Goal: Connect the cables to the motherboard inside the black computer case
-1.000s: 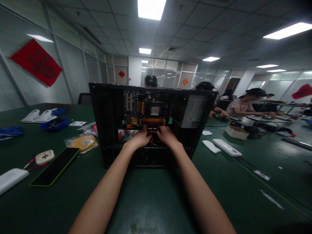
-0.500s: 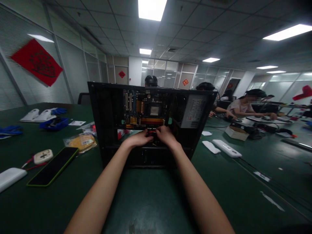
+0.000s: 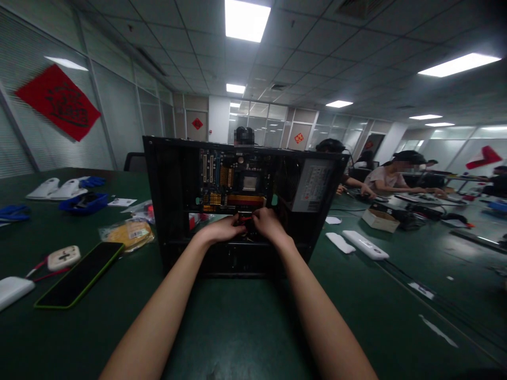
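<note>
A black computer case (image 3: 237, 258) lies open in front of me, standing on the table with its inside facing me. Its motherboard (image 3: 249, 183) shows at the top middle, and a power supply (image 3: 315, 184) with a label sits at the upper right. Both my hands reach inside, just below the motherboard. My left hand (image 3: 224, 228) and my right hand (image 3: 269, 224) are closed, fingers pinching a thin red cable (image 3: 245, 218) stretched between them. Its ends are hidden by my fingers and the dark interior.
A phone (image 3: 81, 274), a bagged yellow item (image 3: 129, 235) and a blue tray (image 3: 84, 203) lie on the left. On the right are a white power bank-like block (image 3: 364, 244) and a small open box (image 3: 380, 220). Other people (image 3: 390, 177) work at the far right.
The red cable between my hands shows more clearly. My hands stay at nearly the same spot in the case, while the whole view has tilted and shifted slightly.
</note>
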`<move>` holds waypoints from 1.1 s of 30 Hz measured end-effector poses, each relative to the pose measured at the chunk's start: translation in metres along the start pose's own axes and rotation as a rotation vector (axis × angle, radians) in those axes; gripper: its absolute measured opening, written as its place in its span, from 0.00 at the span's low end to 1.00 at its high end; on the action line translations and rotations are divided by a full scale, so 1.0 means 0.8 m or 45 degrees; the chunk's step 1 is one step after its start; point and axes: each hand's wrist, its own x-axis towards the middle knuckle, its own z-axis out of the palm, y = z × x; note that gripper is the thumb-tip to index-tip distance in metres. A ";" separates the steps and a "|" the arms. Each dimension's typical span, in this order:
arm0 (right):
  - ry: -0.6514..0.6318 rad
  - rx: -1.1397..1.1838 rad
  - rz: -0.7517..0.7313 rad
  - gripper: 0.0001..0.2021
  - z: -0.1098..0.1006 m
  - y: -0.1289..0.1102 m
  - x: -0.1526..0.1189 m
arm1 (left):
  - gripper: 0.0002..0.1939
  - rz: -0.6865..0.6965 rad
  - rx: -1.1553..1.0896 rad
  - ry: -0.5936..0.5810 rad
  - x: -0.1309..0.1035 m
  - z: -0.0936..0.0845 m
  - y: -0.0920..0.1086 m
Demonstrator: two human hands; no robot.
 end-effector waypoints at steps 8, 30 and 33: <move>0.018 -0.023 -0.013 0.13 0.007 0.006 0.006 | 0.27 -0.008 0.010 -0.005 -0.001 0.000 0.002; 0.021 -0.090 0.052 0.13 0.002 0.001 0.004 | 0.30 -0.097 0.053 0.031 0.006 0.004 -0.007; 0.011 -0.114 0.081 0.14 0.000 -0.001 0.005 | 0.30 -0.110 0.068 0.071 0.008 0.005 -0.008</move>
